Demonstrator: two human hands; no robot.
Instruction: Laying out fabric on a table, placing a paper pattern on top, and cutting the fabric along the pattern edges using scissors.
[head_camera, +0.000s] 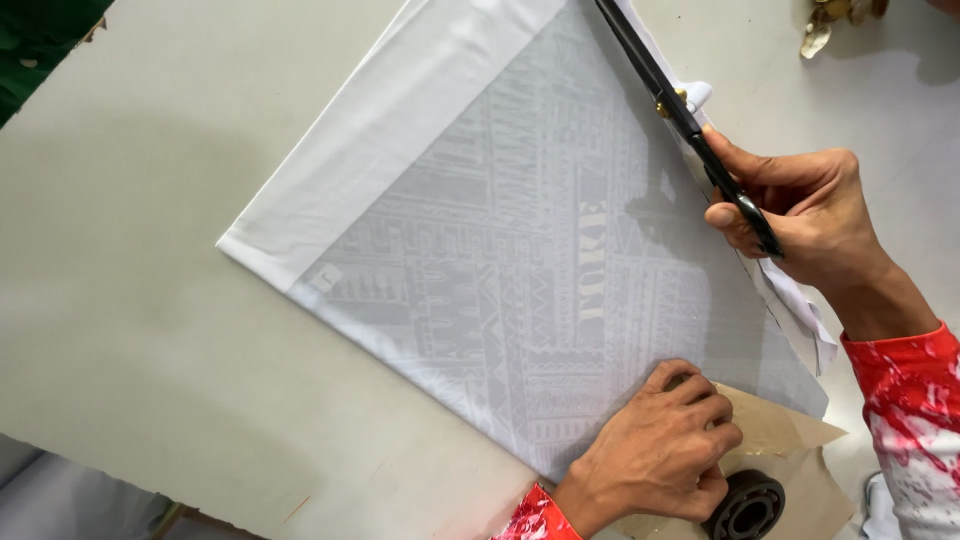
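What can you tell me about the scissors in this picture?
The scissors are long and black, likely metal, with a small brass-coloured pivot screw. They lie slanted along the upper right edge of the white patterned fabric, blades running up out of the frame. The right hand has its grip on the handles, which its fingers mostly hide. A narrow strip of fabric lies beyond the blades. Whether the blades are open or closed cannot be told.

Open surface (130, 300) left of the fabric (520, 250): free passage. Near edge obstructed by brown paper (790, 440) and a black metal ring (748, 508); far right corner by dried leaves (830, 25).
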